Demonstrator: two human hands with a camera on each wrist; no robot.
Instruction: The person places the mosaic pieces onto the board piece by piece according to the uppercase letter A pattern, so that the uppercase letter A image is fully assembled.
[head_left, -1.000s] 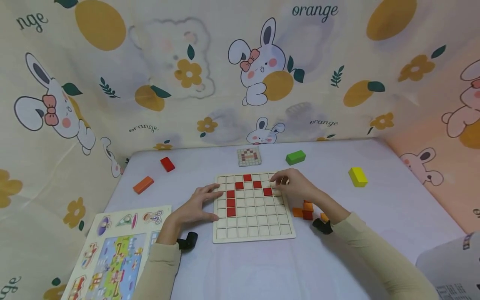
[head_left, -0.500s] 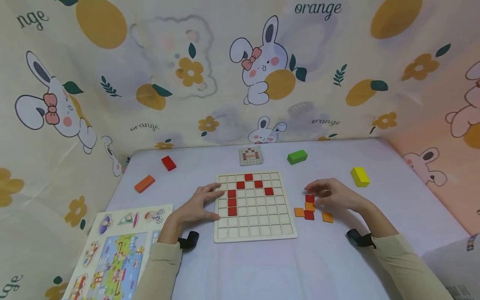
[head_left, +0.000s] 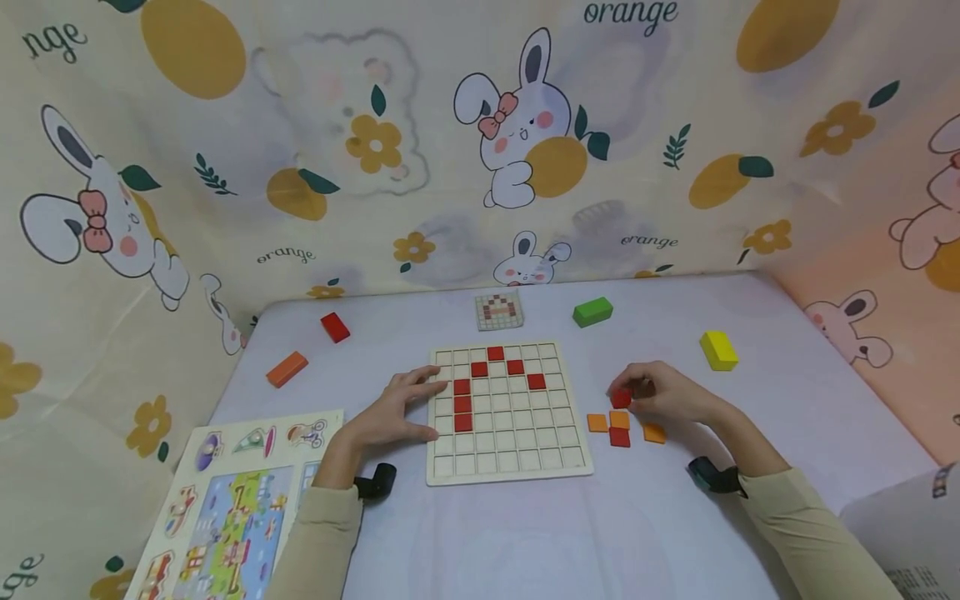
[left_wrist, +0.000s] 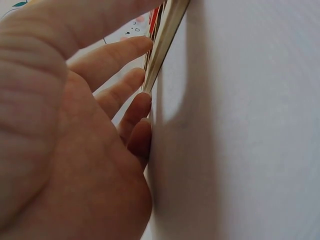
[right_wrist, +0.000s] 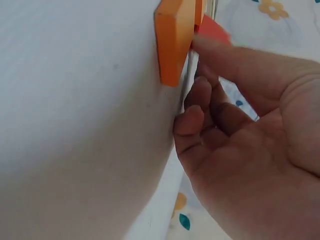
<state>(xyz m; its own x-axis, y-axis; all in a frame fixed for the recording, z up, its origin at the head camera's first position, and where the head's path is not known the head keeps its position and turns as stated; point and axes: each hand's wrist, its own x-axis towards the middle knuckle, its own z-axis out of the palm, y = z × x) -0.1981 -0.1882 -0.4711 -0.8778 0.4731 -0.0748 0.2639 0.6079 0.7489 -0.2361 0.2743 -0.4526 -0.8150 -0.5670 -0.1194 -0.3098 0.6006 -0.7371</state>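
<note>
A pale grid board [head_left: 517, 458] lies flat on the table, with several red square tiles [head_left: 462, 404] in its cells forming part of an arch. At its left edge my left hand [head_left: 393, 408] rests with fingers and thumb spread; the left wrist view shows its fingertips along the board's side. To the right of the board, my right hand [head_left: 667, 393] pinches a red tile [head_left: 621, 400] between thumb and fingers, and the tile looks tilted in the right wrist view. Just below it lie several orange tiles [head_left: 597, 423] and one more red tile [head_left: 619, 437].
Behind the board lies a small pattern card [head_left: 498, 311]. Around it are a green block [head_left: 592, 312], a yellow block [head_left: 719, 351], a red block [head_left: 335, 327] and an orange block [head_left: 287, 369]. A picture board [head_left: 240, 500] lies at the front left; a white object [head_left: 892, 525] stands front right.
My right hand has left the board's upper right and moved right to the loose tiles, where it has taken hold of a red tile. The left hand has stayed in place.
</note>
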